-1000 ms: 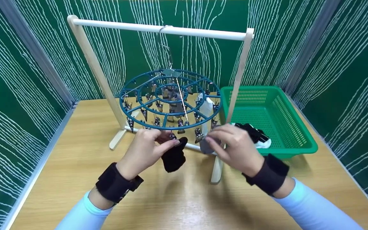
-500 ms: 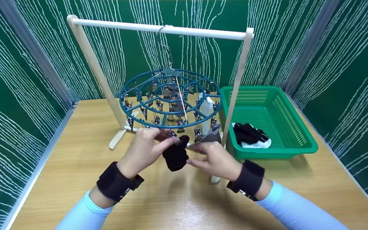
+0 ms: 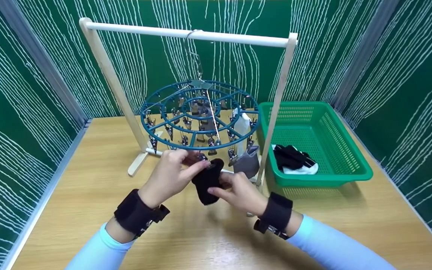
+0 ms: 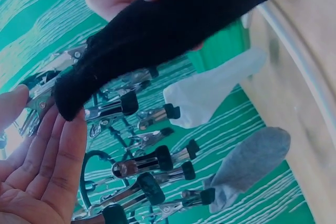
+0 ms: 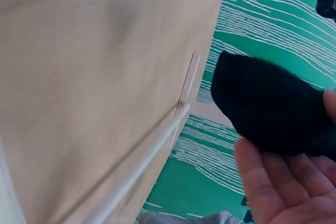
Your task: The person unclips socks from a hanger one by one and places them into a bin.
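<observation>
A black sock hangs at the front edge of the round blue clip hanger. My left hand pinches a metal clip at the sock's upper end, its thumb on one side and fingers on the other. With thumb and fingers, my right hand holds the sock lower down; in the right wrist view, the toe part sticks out past its fingertips. A grey sock hangs from the hanger close behind the right hand. Other clips dangle around the left hand.
The hanger hooks onto a wooden rack's white bar. A white sock and another grey sock hang farther back. Right of the rack's leg, a green basket holds black and white socks.
My right hand has moved left and down from the grey sock to the black sock and now holds it. The grey sock swung and hangs again. The left hand has stayed at the clip.
</observation>
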`<action>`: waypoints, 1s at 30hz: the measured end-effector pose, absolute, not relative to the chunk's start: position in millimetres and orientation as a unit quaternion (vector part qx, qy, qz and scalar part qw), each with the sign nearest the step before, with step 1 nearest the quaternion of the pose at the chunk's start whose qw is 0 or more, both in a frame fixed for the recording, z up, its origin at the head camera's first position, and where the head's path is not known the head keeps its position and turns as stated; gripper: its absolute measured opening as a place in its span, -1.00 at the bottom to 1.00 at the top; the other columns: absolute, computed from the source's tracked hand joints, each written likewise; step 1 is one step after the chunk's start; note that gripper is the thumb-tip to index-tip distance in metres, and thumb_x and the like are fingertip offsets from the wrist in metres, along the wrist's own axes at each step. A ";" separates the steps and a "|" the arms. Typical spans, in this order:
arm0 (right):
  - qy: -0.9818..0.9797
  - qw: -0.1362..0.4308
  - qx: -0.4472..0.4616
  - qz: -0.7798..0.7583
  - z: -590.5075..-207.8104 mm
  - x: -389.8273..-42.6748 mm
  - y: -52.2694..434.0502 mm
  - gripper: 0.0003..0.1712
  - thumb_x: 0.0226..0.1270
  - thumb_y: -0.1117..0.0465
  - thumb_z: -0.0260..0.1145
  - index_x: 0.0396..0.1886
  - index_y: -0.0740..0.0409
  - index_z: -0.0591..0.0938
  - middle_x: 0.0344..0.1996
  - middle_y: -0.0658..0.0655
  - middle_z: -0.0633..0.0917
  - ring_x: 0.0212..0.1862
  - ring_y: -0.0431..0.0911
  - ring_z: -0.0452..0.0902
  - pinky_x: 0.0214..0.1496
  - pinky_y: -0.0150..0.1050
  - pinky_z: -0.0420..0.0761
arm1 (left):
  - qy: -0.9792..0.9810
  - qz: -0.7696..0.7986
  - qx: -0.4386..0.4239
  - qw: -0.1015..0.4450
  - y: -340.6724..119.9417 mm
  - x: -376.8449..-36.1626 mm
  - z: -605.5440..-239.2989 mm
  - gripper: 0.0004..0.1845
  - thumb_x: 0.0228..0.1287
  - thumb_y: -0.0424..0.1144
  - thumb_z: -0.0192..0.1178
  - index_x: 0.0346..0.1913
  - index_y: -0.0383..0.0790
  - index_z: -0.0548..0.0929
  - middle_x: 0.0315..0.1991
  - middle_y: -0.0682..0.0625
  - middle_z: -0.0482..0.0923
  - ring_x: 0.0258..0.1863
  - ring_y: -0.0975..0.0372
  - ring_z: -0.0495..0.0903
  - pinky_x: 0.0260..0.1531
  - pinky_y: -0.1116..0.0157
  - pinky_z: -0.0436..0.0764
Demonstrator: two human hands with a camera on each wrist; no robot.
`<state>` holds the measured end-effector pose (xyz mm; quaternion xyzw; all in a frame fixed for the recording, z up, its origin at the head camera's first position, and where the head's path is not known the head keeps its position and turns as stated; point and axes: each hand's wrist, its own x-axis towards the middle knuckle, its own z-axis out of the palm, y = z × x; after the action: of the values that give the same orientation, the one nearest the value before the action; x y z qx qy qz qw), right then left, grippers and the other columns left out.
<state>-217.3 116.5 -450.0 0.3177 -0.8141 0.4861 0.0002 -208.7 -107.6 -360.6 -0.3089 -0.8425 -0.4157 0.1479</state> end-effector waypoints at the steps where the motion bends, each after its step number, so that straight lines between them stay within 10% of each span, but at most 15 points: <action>1: -0.813 0.007 0.317 0.488 -450.3 -217.0 115.8 -0.79 0.56 0.25 0.43 -0.05 0.35 0.80 -0.12 0.28 0.88 -0.07 0.07 0.88 -0.05 -0.24 0.85 | -0.841 -0.417 -0.310 0.152 -107.7 -208.8 -361.1 -0.83 0.47 -0.28 0.44 -0.11 -0.38 0.81 -0.20 -0.18 0.87 -0.21 0.05 0.87 -0.11 0.12 0.87; 30: -0.824 0.062 0.316 0.466 -456.6 -219.4 122.2 -0.78 0.53 0.36 0.41 -0.40 0.29 0.74 -0.40 0.18 0.83 -0.36 -0.27 0.63 -0.36 -0.41 0.66 | -0.828 -0.426 -0.316 0.182 -109.7 -208.7 -359.3 -0.90 0.42 -0.37 0.46 -0.22 -0.39 0.83 -0.31 -0.17 0.86 -0.29 0.05 0.87 -0.18 0.11 0.88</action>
<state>-219.4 122.2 -456.6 0.3159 -0.8240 0.4664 0.0619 -208.7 -109.7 -359.3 -0.3163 -0.8279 -0.4257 0.1824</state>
